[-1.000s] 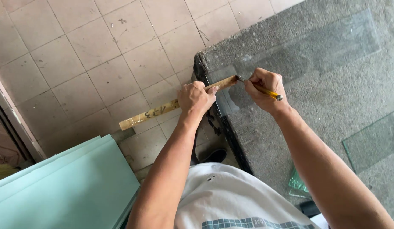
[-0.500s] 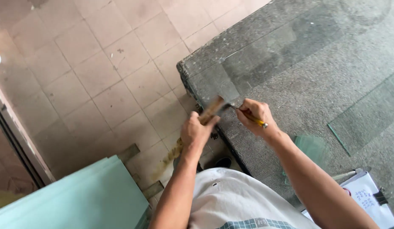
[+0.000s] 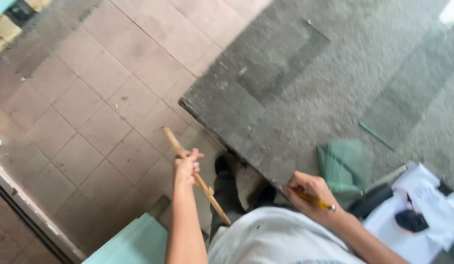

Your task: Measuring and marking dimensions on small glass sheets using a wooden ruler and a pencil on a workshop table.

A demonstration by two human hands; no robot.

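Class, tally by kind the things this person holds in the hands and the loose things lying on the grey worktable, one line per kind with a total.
Wooden stick, in the left hand: 1
Yellow-handled tool, in the right hand: 1
Green glass offcuts on the worktable: 1 heap
Thin green glass strip: 1
White papers: 1 stack
Total: 5

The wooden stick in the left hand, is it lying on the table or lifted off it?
Lifted off. The left hand grips the wooden stick mid-length, slanted over the tiled floor, clear of the grey table.

Soft, even daylight, faint shadows, no glare; motion blur throughout, details smeared at the edges.
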